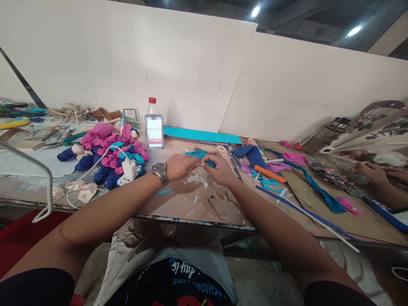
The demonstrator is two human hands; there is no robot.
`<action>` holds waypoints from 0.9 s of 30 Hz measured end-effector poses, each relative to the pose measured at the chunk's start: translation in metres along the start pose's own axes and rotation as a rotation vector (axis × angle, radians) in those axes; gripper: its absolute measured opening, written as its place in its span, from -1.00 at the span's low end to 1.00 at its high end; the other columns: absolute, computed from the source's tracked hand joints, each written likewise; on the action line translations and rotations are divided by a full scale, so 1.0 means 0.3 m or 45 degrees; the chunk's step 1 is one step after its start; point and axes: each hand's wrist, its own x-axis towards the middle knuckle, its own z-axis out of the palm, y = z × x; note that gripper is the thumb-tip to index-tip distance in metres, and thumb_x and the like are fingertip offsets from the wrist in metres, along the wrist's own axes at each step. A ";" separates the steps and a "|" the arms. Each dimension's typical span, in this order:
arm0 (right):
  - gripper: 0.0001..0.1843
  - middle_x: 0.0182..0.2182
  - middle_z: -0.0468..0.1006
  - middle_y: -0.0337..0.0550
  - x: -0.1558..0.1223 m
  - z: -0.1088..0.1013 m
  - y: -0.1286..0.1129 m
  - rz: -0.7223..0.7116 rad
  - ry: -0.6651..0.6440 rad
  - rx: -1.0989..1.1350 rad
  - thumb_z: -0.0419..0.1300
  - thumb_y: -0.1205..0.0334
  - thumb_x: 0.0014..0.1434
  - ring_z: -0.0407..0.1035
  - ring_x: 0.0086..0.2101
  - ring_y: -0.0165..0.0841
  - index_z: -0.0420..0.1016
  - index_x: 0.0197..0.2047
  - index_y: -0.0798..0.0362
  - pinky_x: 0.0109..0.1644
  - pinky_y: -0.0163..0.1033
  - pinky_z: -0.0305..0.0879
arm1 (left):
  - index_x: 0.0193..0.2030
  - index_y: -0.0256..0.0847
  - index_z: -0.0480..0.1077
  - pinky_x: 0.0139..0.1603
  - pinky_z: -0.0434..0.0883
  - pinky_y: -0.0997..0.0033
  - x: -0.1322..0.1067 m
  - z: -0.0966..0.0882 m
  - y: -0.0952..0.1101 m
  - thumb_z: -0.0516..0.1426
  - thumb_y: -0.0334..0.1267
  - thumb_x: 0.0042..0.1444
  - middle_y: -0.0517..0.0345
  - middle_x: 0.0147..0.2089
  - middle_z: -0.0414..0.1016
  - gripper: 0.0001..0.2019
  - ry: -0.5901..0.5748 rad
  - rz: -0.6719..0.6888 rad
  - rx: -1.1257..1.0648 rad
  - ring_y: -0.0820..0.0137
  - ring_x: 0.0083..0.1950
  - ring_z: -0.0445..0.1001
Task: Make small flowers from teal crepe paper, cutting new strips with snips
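My left hand (182, 167), with a watch (159, 172) at its wrist, is closed, fingertips pinched together over the table. Its tips meet those of my right hand (219, 168), whose fingers are curled closed round a piece of teal crepe paper (196, 154). The teal paper shows behind and between the fingers; how it is folded there is hidden. White smears and small scraps mark the tabletop (188, 199) just below both hands.
Left lies a heap of pink and blue crumpled paper pieces (108, 146) with a white plug and cable (129, 168). Behind stands a red-capped bottle (152, 101) beside a turquoise strip (200, 134). Right are an orange-handled cutter (270, 174) and paper strips. Another person's hand (371, 172) is far right.
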 end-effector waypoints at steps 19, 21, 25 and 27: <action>-0.70 -0.25 0.64 -0.07 -0.003 -0.016 -0.002 -0.198 0.010 -0.219 0.20 -0.07 0.33 0.38 -0.04 -0.08 0.61 -0.23 -0.05 0.13 0.08 0.25 | -0.20 -0.14 0.53 -0.30 0.23 0.35 -0.004 0.006 0.005 -0.03 -0.08 0.41 0.12 -0.32 0.63 -0.65 0.073 -0.056 -0.215 0.29 -0.30 0.54; -0.68 -0.25 0.64 -0.06 -0.002 -0.017 -0.003 -0.206 -0.018 -0.209 0.17 -0.07 0.35 0.38 -0.05 -0.09 0.60 -0.25 -0.04 0.13 0.08 0.25 | -0.19 -0.14 0.52 -0.31 0.22 0.35 -0.004 0.010 0.009 -0.03 -0.07 0.41 0.10 -0.30 0.63 -0.66 0.056 -0.059 -0.170 0.28 -0.29 0.55; -0.67 -0.26 0.63 -0.06 0.000 -0.017 -0.004 -0.191 -0.042 -0.161 0.16 -0.06 0.35 0.37 -0.04 -0.09 0.57 -0.27 -0.02 0.12 0.06 0.27 | -0.13 -0.13 0.51 -0.28 0.23 0.35 -0.004 0.012 0.009 -0.06 -0.06 0.44 0.09 -0.24 0.64 -0.65 0.046 -0.035 -0.169 0.27 -0.23 0.56; -0.67 -0.27 0.62 -0.06 0.001 -0.017 -0.005 -0.172 -0.022 -0.139 0.17 -0.07 0.35 0.38 -0.05 -0.09 0.57 -0.27 -0.02 0.09 0.05 0.29 | -0.16 -0.14 0.51 -0.29 0.21 0.35 -0.004 0.009 0.008 -0.06 -0.06 0.43 0.09 -0.28 0.62 -0.64 0.074 -0.034 -0.191 0.28 -0.26 0.54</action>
